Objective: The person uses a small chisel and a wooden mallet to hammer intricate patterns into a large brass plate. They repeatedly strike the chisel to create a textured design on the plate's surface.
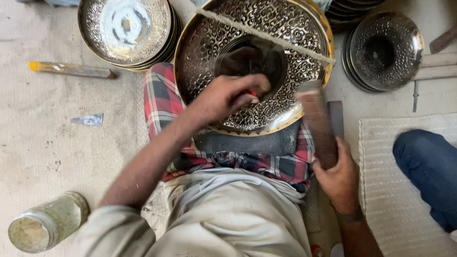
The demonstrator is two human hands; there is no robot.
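A large engraved brass plate [209, 43] with a patterned rim rests tilted on my lap, over a dark pad [247, 143] and red checked cloth [159, 100]. A rope [266, 35] runs across its face. My left hand [226, 95] presses a small red-handled tool against the plate near its dark centre. To the right, my right hand [340, 176] grips a wooden mallet [316, 119], blurred, raised beside the plate's lower right rim.
A stack of similar plates [126, 28] lies at the upper left, another stack [385, 50] at the upper right. A glass jar [45, 223] lies at the lower left. A metal tool [71, 70] lies on the floor. Another person's blue-clad knee [428, 166] rests on a woven mat [390, 200].
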